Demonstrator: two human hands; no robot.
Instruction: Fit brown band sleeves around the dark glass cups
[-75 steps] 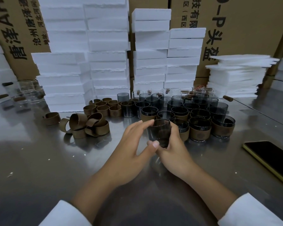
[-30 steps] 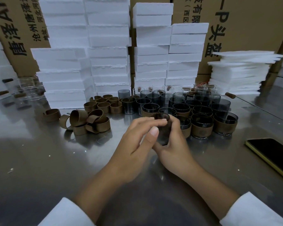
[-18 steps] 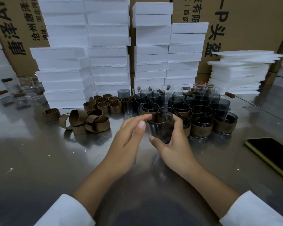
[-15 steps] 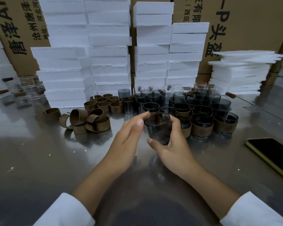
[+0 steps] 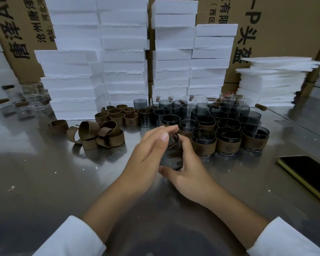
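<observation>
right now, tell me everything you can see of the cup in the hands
The dark glass cup is a small, smoky, see-through tumbler with a thin rim and no handle. No brown band shows on it. It is tilted, rim up and away, and seems held just off the steel table, in front of the banded cups. The right hand cradles its base and right side. The left hand curls over its left side and rim, hiding much of it.

Dark glass cup between left hand and right hand, banded cups just behind on steel table.
</observation>
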